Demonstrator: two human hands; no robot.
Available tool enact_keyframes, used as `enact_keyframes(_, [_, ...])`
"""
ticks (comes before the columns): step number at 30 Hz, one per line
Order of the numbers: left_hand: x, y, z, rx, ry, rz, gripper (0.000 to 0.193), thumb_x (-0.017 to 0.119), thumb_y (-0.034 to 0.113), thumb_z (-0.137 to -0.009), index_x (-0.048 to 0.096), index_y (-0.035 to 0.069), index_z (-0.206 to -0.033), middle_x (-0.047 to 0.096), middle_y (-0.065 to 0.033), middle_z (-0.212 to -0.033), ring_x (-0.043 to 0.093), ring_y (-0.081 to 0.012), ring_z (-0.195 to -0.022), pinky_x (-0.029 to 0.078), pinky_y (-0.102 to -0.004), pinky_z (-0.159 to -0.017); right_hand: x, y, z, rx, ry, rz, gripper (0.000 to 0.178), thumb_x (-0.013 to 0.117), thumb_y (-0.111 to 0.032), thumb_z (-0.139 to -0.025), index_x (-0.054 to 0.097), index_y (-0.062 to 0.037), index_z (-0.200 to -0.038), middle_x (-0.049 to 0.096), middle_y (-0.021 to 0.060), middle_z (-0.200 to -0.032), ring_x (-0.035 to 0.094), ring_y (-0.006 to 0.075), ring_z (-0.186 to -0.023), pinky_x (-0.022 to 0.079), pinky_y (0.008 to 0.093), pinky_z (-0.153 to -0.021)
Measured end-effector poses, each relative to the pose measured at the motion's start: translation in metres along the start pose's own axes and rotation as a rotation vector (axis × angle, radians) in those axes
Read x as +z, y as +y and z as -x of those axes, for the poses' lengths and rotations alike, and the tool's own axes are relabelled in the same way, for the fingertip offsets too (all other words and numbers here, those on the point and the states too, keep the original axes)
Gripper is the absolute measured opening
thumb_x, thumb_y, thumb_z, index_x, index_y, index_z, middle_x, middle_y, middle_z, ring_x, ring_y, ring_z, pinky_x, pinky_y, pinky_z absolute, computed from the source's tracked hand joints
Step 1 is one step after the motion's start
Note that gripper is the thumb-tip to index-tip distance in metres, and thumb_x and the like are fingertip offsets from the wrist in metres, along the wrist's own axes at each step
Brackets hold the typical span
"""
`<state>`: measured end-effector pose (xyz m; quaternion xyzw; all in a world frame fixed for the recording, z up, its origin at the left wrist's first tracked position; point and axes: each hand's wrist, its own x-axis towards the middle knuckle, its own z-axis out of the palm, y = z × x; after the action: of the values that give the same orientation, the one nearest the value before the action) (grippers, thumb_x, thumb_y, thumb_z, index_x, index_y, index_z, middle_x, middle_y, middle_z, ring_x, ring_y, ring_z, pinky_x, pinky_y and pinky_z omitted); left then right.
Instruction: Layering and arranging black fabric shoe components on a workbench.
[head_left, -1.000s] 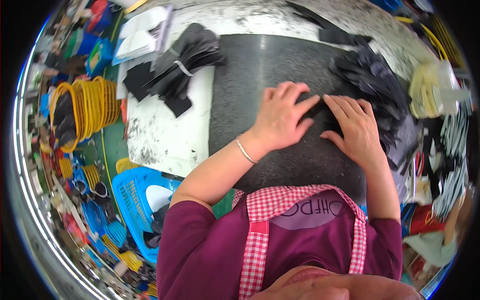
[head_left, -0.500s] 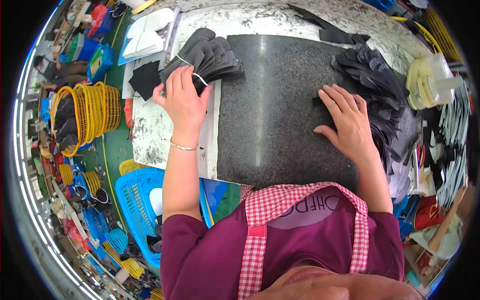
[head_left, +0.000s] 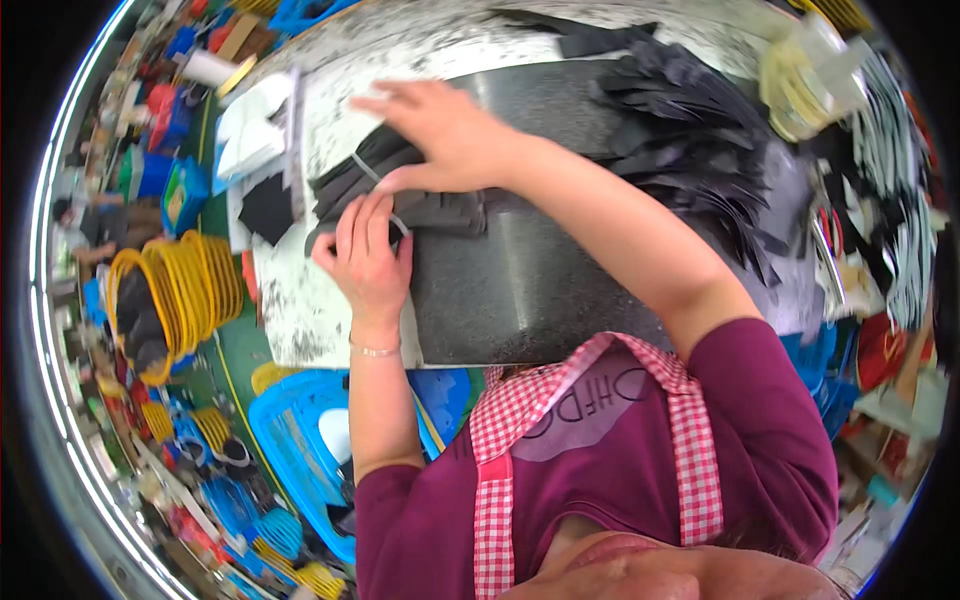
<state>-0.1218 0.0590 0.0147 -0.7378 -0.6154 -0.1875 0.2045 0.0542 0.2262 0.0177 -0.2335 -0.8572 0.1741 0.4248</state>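
While left fingers (head_left: 360,228) touch banded black bundle (head_left: 445,212), dark lettering (head_left: 600,405), purple shirt (head_left: 595,475)

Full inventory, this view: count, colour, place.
banded bundle: one, black, under the hands
loose cut pieces: many, black, mat's right
angular piece: one, black, table's left
mat: one, black, on table
table: one, white, centre
stacked pieces: several, white, upper left
container: one, yellowish, upper right
strips: many, pale grey, far right
basket: one, blue, lower left
nested baskets: several, yellow, left
background clutter: uncountable, mixed, left
apron: one, red-and-white check, lower centre
left hand: one, bare, on bundle
right hand: one, bare, over bundle
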Motion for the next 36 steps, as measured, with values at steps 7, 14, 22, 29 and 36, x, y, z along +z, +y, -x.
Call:
enact_keyframes(7, [-0.007, 0.012, 0.033, 0.052, 0.012, 0.054, 0.066, 0.09, 0.009, -0.076, 0.066, 0.012, -0.137, 0.073, -0.0028, -0.148, 0.067, -0.0216, -0.137, 0.035, -0.0442, -0.111, 0.013, -0.009, 0.029, 0.342, -0.375, -0.135, 0.089, 0.084, -0.065, -0.083, 0.064, -0.0123, -0.152, 0.067, 0.0194, -0.142, 0.068, 0.0447, -0.125, 0.055, 0.0523, -0.107])
enact_keyframes(14, [-0.015, 0.024, 0.022, 0.211, -0.031, 0.113, 0.06, 0.087, 0.004, -0.076, 0.061, 0.014, -0.13, 0.073, -0.0041, -0.149, 0.065, -0.024, -0.141, 0.034, -0.0451, -0.112, -0.021, -0.005, 0.035, 0.597, -0.558, -0.197, 0.089, 0.09, -0.059, -0.071, 0.071, -0.0087, -0.141, 0.076, 0.0178, -0.135, 0.072, 0.0359, -0.127, 0.057, 0.0476, -0.107])
enact_keyframes(22, [-0.018, 0.027, 0.027, 0.227, 0.006, 0.156, 0.046, 0.078, 0.002, -0.083, 0.059, 0.013, -0.124, 0.077, -0.0067, -0.141, 0.072, -0.0257, -0.13, 0.037, -0.0462, -0.107, -0.035, -0.021, 0.042, 0.538, -0.469, -0.223, 0.078, 0.093, -0.049, -0.077, 0.07, -0.0091, -0.14, 0.077, 0.0193, -0.129, 0.073, 0.0393, -0.122, 0.057, 0.0508, -0.103])
enact_keyframes(29, [-0.022, 0.026, 0.025, 0.292, -0.01, 0.21, 0.054, 0.081, 0.001, -0.077, 0.058, 0.011, -0.125, 0.076, -0.0081, -0.141, 0.071, -0.0269, -0.129, 0.038, -0.047, -0.109, -0.036, -0.016, 0.043, 0.537, -0.476, -0.211, 0.074, 0.092, -0.046, -0.08, 0.07, -0.0118, -0.141, 0.078, 0.0188, -0.127, 0.074, 0.0391, -0.121, 0.057, 0.0507, -0.102])
enact_keyframes(36, [-0.03, 0.034, 0.025, 0.265, 0.018, 0.343, 0.053, 0.081, 0.001, -0.078, 0.056, 0.014, -0.123, 0.078, -0.0063, -0.134, 0.074, -0.0267, -0.121, 0.038, -0.048, -0.106, -0.041, -0.014, 0.042, 0.55, -0.51, -0.183, 0.071, 0.093, -0.042, -0.079, 0.07, -0.0149, -0.141, 0.078, 0.0172, -0.127, 0.073, 0.0387, -0.122, 0.057, 0.0511, -0.102])
